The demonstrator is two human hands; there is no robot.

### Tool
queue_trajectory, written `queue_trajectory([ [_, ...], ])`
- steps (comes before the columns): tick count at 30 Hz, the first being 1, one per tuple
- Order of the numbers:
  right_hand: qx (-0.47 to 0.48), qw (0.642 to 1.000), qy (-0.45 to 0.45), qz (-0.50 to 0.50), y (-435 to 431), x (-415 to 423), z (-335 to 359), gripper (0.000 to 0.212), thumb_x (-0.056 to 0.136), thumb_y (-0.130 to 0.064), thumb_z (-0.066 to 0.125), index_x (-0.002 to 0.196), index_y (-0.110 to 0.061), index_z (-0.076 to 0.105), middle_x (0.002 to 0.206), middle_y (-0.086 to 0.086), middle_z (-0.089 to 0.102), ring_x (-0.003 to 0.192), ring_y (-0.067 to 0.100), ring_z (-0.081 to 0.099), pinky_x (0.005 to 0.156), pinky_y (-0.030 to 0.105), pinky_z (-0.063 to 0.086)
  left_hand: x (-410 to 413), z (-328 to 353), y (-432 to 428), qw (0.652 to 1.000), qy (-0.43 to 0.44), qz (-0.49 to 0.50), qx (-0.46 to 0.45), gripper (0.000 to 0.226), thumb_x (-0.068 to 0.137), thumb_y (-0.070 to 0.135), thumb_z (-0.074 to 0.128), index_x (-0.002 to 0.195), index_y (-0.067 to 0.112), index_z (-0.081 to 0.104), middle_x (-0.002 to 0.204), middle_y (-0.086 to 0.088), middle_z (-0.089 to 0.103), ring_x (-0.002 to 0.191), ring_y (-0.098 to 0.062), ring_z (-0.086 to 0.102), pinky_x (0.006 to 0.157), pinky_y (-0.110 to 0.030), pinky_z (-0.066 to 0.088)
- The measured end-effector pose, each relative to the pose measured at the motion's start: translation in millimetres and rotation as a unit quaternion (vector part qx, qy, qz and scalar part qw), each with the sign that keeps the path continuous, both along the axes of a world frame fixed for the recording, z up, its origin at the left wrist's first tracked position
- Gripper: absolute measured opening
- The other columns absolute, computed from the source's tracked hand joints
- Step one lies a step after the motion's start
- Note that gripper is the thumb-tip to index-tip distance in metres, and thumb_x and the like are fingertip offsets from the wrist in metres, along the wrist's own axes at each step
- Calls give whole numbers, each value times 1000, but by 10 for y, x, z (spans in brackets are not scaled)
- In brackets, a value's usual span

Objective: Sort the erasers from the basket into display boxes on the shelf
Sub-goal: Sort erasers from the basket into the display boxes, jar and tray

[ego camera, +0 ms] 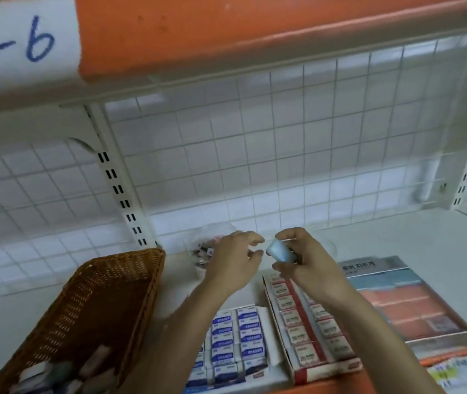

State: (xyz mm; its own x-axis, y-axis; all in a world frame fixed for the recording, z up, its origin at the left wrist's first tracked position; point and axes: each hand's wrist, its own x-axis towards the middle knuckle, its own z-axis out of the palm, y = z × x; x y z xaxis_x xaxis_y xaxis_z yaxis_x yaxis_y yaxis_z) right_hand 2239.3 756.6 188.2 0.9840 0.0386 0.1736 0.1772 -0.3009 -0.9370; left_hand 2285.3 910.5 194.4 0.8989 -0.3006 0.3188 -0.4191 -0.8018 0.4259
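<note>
A brown wicker basket (98, 308) stands at the left of the white shelf, with several erasers (55, 373) lying in its near end. My right hand (306, 263) pinches a pale blue eraser (279, 250) above the far end of a red-and-white display box (309, 328) full of erasers. My left hand (235, 260) hovers just left of that eraser, fingers loosely curled and holding nothing. A blue-and-white eraser box (235, 345) sits below my left forearm. Behind my left hand a clear container (202, 248) holds small mixed erasers.
A flat blue-and-orange box (405, 302) lies right of the red box. Coloured packets (451, 365) sit at the shelf's front right corner. A white wire grid (255, 152) backs the shelf, and an orange shelf edge (226, 32) with a handwritten label hangs overhead.
</note>
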Motion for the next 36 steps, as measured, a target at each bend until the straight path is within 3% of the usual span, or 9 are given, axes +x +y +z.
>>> queue_trajectory([
  [2,-39,999,-24,-14,-138,-25,-30,36,79,-1,63,97,-30,52,92,-7,64,79,14,61,75,35,52,-60,-47,-181,999,-6,-29,29,23,88,19,58,110,21,66,106,2,65,92,-14,62,79,-25,44],
  [5,-88,994,-42,-43,-378,-72,-71,32,78,-1,62,96,-28,63,96,-8,67,83,7,64,73,19,50,-155,-106,-425,997,-12,-62,51,16,89,22,56,103,20,64,97,2,61,94,-17,58,75,-30,44],
  [9,-165,982,-12,-86,-740,-139,-155,32,81,-4,65,108,-21,64,106,-9,63,93,9,58,70,8,41,-243,-205,-686,995,1,-90,48,21,91,23,55,110,21,65,101,3,59,96,-15,55,75,-25,40],
  [11,-192,977,1,-96,-911,-190,-180,33,79,-4,67,108,-19,64,106,-6,64,91,9,56,67,5,38,-282,-265,-794,994,7,-98,42,26,92,23,53,117,22,63,112,4,59,105,-13,53,83,-23,40],
  [15,-261,957,13,-124,-1203,-280,-262,34,76,-4,67,106,-21,67,103,-4,58,87,11,54,77,13,38,-372,-341,-1000,993,20,-113,33,32,95,23,50,125,25,60,125,6,57,117,-11,47,99,-25,38],
  [21,-318,941,34,-113,-1465,-362,-391,39,74,-2,66,107,-21,69,104,-1,53,96,18,58,78,15,40,-445,-403,-1239,991,33,-124,50,33,91,24,55,124,26,61,127,4,57,118,-14,46,99,-27,37],
  [26,-342,932,39,-110,-1567,-407,-487,41,78,-2,59,113,-22,66,114,1,55,102,20,56,83,19,40,-485,-432,-1370,993,36,-91,70,40,88,41,60,126,28,59,128,5,56,118,-13,47,98,-28,38],
  [32,-309,939,12,-148,-1530,-401,-516,25,78,-3,60,98,-18,62,97,-2,50,78,15,47,68,21,35,-535,-482,-1417,995,33,-77,59,43,85,49,63,123,30,60,124,7,54,115,-11,46,95,-26,37],
  [36,-306,942,3,-139,-1549,-411,-505,22,78,-5,62,95,-18,63,90,-5,45,76,13,46,68,20,36,-554,-481,-1423,996,42,-72,39,42,84,48,65,122,30,61,123,8,55,115,-10,46,95,-25,38],
])
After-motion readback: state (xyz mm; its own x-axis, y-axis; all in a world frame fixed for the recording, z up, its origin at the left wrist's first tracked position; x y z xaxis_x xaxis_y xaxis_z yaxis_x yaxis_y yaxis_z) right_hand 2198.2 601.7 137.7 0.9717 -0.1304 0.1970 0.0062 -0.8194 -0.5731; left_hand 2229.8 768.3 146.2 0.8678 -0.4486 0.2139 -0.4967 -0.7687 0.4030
